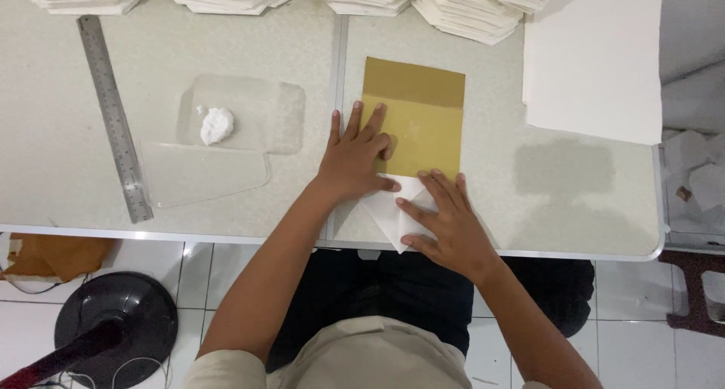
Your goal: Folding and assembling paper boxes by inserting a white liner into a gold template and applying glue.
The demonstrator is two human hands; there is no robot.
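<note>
Pale speckled tabletop (68, 170) fills your view, with white floor tiles below its near edge. Going left to right: a steel ruler (115, 118) lies at an angle, then a clear plastic sheet (226, 136) carrying a dab of white paste (217, 125), and stacks of folded white paper (453, 7) line the far edge. At the middle sits the gold paper (419, 113), a flat rectangle with a darker band across its far end and a white triangular flap (393, 219) pointing toward you at its near end. Your left hand (355, 158) lies flat with fingers spread on the gold paper's left part, holding it down. Your right hand (449, 223) rests open on the white flap, fingers pressing along its edge; neither hand grips anything. You look to be in the middle of creasing that flap, which calls for steady downward pressure along the fold while the left hand keeps the sheet from sliding. Further right lies a large white sheet (596, 64).
</note>
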